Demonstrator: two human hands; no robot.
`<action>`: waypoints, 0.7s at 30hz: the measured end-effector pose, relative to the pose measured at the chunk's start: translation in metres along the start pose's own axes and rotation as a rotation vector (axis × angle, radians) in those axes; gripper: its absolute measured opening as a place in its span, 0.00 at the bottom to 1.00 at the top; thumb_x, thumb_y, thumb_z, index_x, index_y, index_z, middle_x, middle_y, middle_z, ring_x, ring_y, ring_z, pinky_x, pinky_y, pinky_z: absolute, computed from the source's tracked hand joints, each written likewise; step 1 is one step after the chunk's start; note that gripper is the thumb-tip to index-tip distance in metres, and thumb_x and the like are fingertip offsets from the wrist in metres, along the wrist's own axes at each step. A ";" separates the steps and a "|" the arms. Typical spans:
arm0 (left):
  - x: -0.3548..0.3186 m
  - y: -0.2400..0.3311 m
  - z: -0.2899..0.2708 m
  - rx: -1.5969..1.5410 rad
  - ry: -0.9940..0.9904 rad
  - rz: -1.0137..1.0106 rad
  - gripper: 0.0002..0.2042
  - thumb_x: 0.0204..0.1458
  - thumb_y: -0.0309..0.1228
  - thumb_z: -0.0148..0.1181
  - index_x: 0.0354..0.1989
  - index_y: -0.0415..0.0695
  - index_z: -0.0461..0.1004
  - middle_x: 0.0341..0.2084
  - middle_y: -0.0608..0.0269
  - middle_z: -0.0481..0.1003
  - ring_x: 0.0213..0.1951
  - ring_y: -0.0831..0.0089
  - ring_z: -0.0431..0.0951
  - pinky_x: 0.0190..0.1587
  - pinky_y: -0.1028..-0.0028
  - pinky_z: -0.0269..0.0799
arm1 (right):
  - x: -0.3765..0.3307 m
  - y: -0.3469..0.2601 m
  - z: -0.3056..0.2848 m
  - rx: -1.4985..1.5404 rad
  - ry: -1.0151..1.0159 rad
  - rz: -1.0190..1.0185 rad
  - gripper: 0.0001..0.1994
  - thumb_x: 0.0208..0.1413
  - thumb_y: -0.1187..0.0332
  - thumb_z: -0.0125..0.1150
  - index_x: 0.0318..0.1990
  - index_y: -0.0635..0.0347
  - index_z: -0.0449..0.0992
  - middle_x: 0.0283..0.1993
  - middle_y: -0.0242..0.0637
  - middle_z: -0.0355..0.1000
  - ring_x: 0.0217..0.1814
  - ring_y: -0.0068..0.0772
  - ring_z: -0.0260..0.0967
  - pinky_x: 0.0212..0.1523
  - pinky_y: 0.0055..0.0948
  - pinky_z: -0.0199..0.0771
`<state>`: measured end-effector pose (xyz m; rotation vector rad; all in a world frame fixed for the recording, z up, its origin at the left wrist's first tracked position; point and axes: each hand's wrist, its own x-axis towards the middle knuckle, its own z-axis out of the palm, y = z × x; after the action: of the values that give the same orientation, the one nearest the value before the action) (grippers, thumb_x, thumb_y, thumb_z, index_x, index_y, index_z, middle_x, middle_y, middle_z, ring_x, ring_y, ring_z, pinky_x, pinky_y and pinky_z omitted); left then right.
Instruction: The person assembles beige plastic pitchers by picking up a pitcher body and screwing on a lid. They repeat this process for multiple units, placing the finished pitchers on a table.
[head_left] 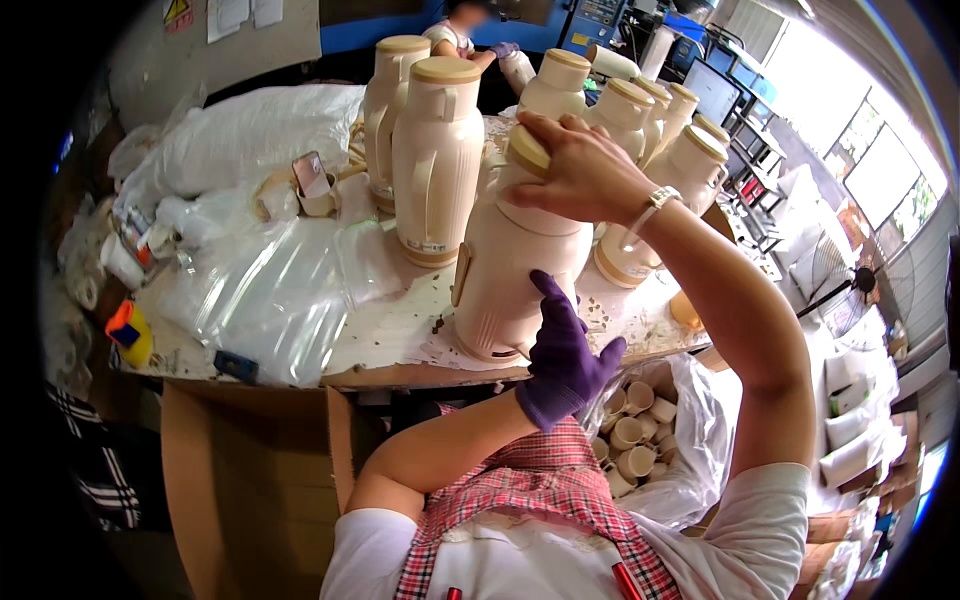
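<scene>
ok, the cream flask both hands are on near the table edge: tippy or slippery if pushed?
Probably tippy: the cream flask is tall on a narrow base and stands close to the table edge. Its plastic shell looks smooth, so perhaps slippery; the gloved left hand braces its side while the right hand covers the cap. Likely stiff, not floppy.

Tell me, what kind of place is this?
Probably a small factory assembly bench: many identical cream flasks crowd the table, a bag of caps sits below, and machinery stands behind.
</scene>
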<state>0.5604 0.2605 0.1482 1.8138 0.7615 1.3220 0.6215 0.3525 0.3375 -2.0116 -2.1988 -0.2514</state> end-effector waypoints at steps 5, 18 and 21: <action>0.008 -0.022 -0.070 0.142 0.111 0.135 0.52 0.40 0.33 0.73 0.70 0.38 0.39 0.57 0.40 0.66 0.44 0.64 0.79 0.43 0.68 0.76 | -0.014 0.016 -0.008 0.279 -0.019 0.027 0.48 0.47 0.30 0.52 0.68 0.57 0.56 0.61 0.61 0.61 0.64 0.54 0.59 0.63 0.41 0.61; 0.038 -0.054 -0.178 -0.074 -0.224 -0.231 0.37 0.39 0.12 0.62 0.64 0.43 0.64 0.42 0.65 0.78 0.36 0.82 0.76 0.37 0.76 0.77 | -0.015 0.067 0.073 1.608 -0.294 -0.794 0.64 0.31 0.30 0.68 0.68 0.70 0.50 0.71 0.44 0.52 0.72 0.36 0.49 0.70 0.35 0.48; 0.037 -0.059 -0.172 -0.072 -0.159 -0.280 0.39 0.38 0.14 0.65 0.64 0.45 0.63 0.37 0.67 0.78 0.34 0.82 0.76 0.37 0.75 0.77 | -0.023 0.078 0.065 1.419 -0.188 -0.737 0.64 0.30 0.29 0.67 0.67 0.73 0.50 0.70 0.46 0.52 0.72 0.37 0.49 0.70 0.37 0.49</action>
<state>0.4044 0.3618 0.1491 1.6638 0.8350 0.9993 0.7011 0.3518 0.2707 -0.4636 -2.0065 1.1170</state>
